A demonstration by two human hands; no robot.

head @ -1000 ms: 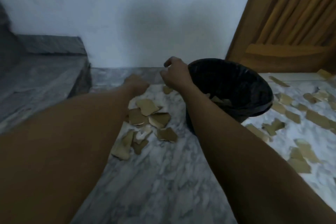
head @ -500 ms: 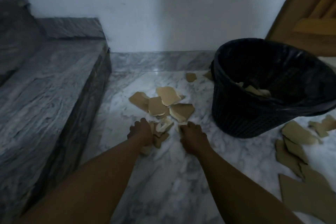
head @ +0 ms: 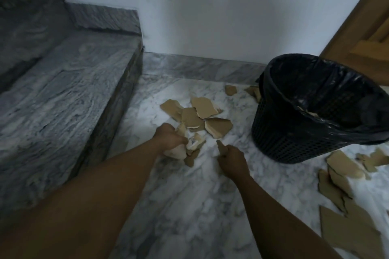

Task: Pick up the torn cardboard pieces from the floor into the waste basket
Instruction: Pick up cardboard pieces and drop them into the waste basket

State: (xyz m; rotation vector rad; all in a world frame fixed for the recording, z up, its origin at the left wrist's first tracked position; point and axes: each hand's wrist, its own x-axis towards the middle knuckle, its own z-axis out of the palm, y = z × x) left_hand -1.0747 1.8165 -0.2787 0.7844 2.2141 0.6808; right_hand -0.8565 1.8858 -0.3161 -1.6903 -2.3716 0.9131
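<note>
My left hand (head: 171, 139) clutches loose scraps (head: 179, 153); my right hand (head: 232, 161) pinches a sliver (head: 220, 147). Some may spill short of the waste basket (head: 280, 132).

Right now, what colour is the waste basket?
The waste basket is black, seen best in the head view.

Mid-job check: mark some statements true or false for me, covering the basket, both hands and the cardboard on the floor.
1. The waste basket has a black liner. True.
2. The basket is empty. False: cardboard scraps lie inside.
3. The left hand grips a bunch of cardboard pieces. True.
4. The right hand lies flat and open. False: it pinches a small piece.
5. No cardboard lies right of the basket. False: several loose pieces lie there.
</note>
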